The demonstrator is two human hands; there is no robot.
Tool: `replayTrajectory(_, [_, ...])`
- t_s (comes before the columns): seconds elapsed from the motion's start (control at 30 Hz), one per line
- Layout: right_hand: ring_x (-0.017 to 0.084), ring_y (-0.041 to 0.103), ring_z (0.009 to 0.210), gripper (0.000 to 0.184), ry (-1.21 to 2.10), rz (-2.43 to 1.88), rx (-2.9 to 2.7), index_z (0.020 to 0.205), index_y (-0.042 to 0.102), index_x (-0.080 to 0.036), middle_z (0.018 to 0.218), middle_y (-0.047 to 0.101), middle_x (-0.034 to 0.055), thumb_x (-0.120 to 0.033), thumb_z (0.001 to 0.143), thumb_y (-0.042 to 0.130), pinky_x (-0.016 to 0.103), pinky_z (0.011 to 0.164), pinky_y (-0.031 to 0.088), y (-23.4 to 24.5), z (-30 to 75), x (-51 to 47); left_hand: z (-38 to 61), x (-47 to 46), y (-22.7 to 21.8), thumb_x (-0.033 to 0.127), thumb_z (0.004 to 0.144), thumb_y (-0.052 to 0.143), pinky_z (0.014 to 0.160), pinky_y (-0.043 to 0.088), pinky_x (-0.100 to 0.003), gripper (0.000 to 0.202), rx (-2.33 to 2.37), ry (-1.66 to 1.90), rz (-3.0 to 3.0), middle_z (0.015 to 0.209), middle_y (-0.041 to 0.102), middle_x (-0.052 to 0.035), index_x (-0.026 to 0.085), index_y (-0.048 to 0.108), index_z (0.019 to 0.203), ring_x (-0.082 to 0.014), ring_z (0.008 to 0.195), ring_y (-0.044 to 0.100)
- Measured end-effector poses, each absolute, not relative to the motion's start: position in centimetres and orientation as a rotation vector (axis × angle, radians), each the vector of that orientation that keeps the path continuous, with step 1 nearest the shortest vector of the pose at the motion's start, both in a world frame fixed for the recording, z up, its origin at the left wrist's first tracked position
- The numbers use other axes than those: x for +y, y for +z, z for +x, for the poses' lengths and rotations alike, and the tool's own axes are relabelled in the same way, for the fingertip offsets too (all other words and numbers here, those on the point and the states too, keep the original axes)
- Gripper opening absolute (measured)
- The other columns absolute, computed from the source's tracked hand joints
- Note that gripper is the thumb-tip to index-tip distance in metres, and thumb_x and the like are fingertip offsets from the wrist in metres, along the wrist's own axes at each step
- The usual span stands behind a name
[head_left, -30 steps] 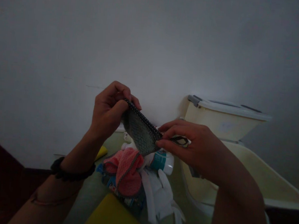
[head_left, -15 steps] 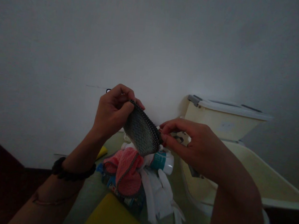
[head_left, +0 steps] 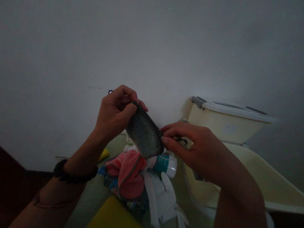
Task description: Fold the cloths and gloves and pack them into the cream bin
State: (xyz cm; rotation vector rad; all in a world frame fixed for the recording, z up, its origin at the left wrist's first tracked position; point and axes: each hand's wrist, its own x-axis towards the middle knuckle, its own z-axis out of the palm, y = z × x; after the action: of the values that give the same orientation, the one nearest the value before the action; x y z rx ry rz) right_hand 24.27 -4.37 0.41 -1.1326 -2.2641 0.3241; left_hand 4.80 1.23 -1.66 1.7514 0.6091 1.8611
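Note:
Between my hands, above the green surface, is a grey cleaning cloth [head_left: 145, 134] with a black-and-white checked edge. My left hand [head_left: 118, 111] pinches its upper left corner between thumb and fingers. At the cloth's right end, the fingertips of my right hand [head_left: 189, 141] are closed on the edge. A small checked loop [head_left: 181, 141] shows behind the right fingers. Just below the cloth lie a crumpled pink cloth [head_left: 130, 175] with a similar edge and a white bottle [head_left: 166, 164] with a teal label.
White gloves [head_left: 162, 194] and a yellow item [head_left: 115, 221] lie at the front of the green surface [head_left: 83, 206]. A blue-labelled bottle [head_left: 137, 208] is partly under the pink cloth. To the right stands a cream bin [head_left: 255, 166], its lid [head_left: 219, 124] raised against the wall.
My right fingers have shifted slightly left along the cloth's edge, and more of the checked loop shows behind them. The left hand keeps its hold.

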Motion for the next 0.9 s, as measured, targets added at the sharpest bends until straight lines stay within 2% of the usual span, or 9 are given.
replayTrajectory(0.17, [0.014, 0.063, 0.083, 0.011, 0.347, -1.131, -2.269, 0.085, 0.068, -0.018, 0.092, 0.069, 0.0024, -0.019, 0.082, 0.058, 0.027, 0.075, 0.047, 0.3, 24.4, -4.2, 4.8, 1.2, -1.7, 0.003, 0.066, 0.053, 0.049, 0.045, -0.024, 0.017, 0.588, 1.853, 1.767, 0.063, 0.067, -0.0007, 0.020, 0.053, 0.070, -0.0144, 0.056, 0.061])
replayTrajectory(0.33, [0.015, 0.063, 0.081, 0.016, 0.365, -1.109, -2.266, 0.088, 0.067, -0.017, 0.093, 0.069, 0.0039, -0.024, 0.086, 0.052, 0.026, 0.069, 0.047, 0.1, 24.5, -3.9, 4.5, 1.4, -1.8, 0.005, 0.067, 0.056, 0.047, 0.045, -0.023, 0.017, 0.544, 1.779, 1.790, 0.066, 0.069, -0.0012, 0.020, 0.052, 0.074, -0.0143, 0.055, 0.063])
replayTrajectory(0.53, [0.014, 0.062, 0.084, 0.017, 0.340, -1.090, -2.265, 0.082, 0.066, -0.017, 0.093, 0.069, 0.0034, -0.020, 0.087, 0.050, 0.027, 0.074, 0.047, 0.0, 24.6, -3.7, 4.1, 1.4, -1.9, 0.007, 0.071, 0.056, 0.050, 0.049, -0.021, 0.017, 0.516, 1.660, 1.822, 0.070, 0.071, 0.0000, 0.020, 0.049, 0.080, -0.0110, 0.054, 0.063])
replayTrajectory(0.7, [0.014, 0.062, 0.083, 0.012, 0.389, -1.096, -2.280, 0.078, 0.065, -0.018, 0.092, 0.068, 0.0019, -0.012, 0.080, 0.054, 0.026, 0.074, 0.047, 0.0, 24.6, -3.9, 3.9, 1.7, -2.2, 0.010, 0.077, 0.056, 0.055, 0.053, -0.020, 0.013, 0.522, 1.628, 1.788, 0.075, 0.072, -0.0013, 0.019, 0.050, 0.083, -0.0119, 0.062, 0.067])
replayTrajectory(0.9, [0.016, 0.063, 0.077, 0.012, 0.367, -1.262, -2.222, 0.071, 0.061, -0.018, 0.081, 0.070, 0.0014, -0.016, 0.079, 0.052, 0.028, 0.071, 0.046, 0.1, 24.6, -4.0, 3.1, 2.2, -2.4, 0.009, 0.077, 0.059, 0.063, 0.056, -0.022, 0.014, 0.501, 1.603, 1.796, 0.079, 0.074, -0.0025, 0.018, 0.055, 0.086, -0.0139, 0.072, 0.070])
